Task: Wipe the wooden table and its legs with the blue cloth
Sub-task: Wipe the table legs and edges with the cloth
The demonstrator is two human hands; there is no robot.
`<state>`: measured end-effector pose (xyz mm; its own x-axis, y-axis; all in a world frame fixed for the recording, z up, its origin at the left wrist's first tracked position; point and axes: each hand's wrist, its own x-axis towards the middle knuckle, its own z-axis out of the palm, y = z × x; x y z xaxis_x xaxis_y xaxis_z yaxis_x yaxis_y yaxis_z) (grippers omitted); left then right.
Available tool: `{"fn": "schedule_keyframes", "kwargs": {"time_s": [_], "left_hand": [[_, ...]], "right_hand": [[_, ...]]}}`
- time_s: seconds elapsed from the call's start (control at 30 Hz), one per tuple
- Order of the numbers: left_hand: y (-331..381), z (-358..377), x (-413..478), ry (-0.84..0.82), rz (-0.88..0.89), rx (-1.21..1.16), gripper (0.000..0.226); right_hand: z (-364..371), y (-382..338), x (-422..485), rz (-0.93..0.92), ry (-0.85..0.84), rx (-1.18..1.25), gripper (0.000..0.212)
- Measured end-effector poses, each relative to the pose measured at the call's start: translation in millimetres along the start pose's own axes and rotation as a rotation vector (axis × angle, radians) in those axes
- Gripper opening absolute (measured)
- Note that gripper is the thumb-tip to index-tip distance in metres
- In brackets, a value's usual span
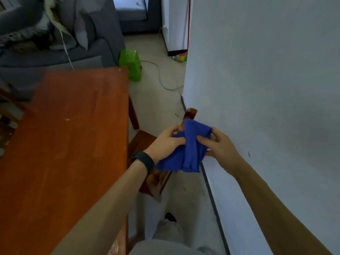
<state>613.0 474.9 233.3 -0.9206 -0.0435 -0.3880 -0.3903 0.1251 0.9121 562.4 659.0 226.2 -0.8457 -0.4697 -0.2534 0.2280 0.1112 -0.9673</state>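
The blue cloth [189, 150] is bunched and folded between both hands, held in the air to the right of the wooden table [70, 137]. My left hand [166, 142] grips its left side, thumb pressed into the fold; a black band sits on that wrist. My right hand [220, 146] pinches the cloth's right side, close to the wall. One table leg [134, 115] shows under the far right corner. The reddish-brown tabletop fills the left half of the view.
A wooden chair [147, 144] stands below my hands between table and white wall [266, 89]. A green plastic stool [131, 64] and a cable [160, 78] lie on the floor beyond. A grey sofa [64, 43] stands behind the table.
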Motion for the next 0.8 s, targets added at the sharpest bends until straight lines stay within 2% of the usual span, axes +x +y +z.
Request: {"fn": "schedule_keyframes", "kwargs": {"time_s": [0.07, 0.17, 0.27, 0.4, 0.47, 0.6, 0.8], "left_hand": [[9.7, -8.4, 30.5, 0.060, -0.029, -0.042, 0.023], [24.7, -22.9, 69.6, 0.104, -0.054, -0.114, 0.037], [39.5, -42.5, 114.2, 0.174, -0.045, -0.086, 0.043], [58.3, -72.1, 176.1, 0.337, -0.069, -0.078, 0.032], [65.2, -85.4, 201.4, 0.445, -0.097, -0.108, 0.023], [74.6, -109.0, 235.4, 0.598, -0.115, -0.172, 0.018], [60.0, -155.1, 250.6, 0.756, -0.242, -0.476, 0.018]], "right_hand": [[-9.6, -8.8, 38.5, -0.019, 0.037, -0.044, 0.029], [-20.5, -18.1, 89.2, 0.022, 0.032, -0.046, 0.031], [-25.9, -27.9, 149.7, 0.018, 0.028, -0.057, 0.036], [-24.7, -47.6, 243.2, -0.028, -0.001, -0.070, 0.037], [-18.8, -59.1, 283.1, -0.014, -0.088, -0.068, 0.040], [5.8, -76.6, 342.8, 0.059, -0.410, -0.085, 0.047], [52.3, -78.3, 408.0, 0.061, -0.580, -0.165, 0.033]]}}
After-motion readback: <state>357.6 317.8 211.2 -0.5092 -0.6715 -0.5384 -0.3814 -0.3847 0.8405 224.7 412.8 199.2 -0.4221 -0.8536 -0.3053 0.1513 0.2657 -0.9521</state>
